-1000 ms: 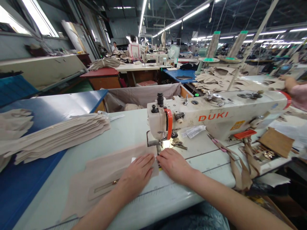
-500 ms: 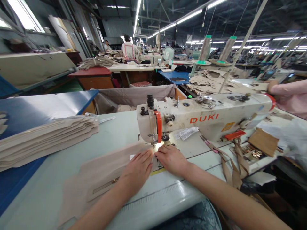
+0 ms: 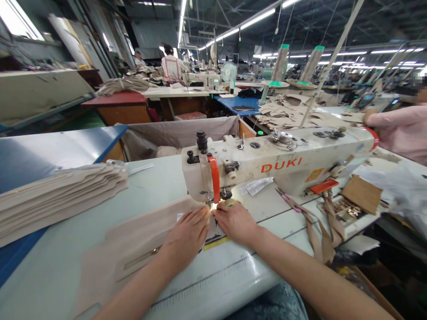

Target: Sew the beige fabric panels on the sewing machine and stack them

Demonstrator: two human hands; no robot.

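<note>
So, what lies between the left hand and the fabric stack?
In the head view, beige fabric with a white piece by the left hand, then pale tabletop until the fabric stack.

Just in front of the machine [image 3: 280,151], the left hand [image 3: 187,233] lies palm down and flat, fingers close together and nearly straight, their tips pointing toward the machine's needle end. The right hand [image 3: 235,222] is back upward, knuckles bent and fingers curled inward, its tips just beside the left ones; whether they pinch is hidden. Both forearms are bare, the left arm [image 3: 143,282] and right arm [image 3: 300,271] slanting in toward the machine from either side of the lap [image 3: 273,302], wrists nearly straight
</note>
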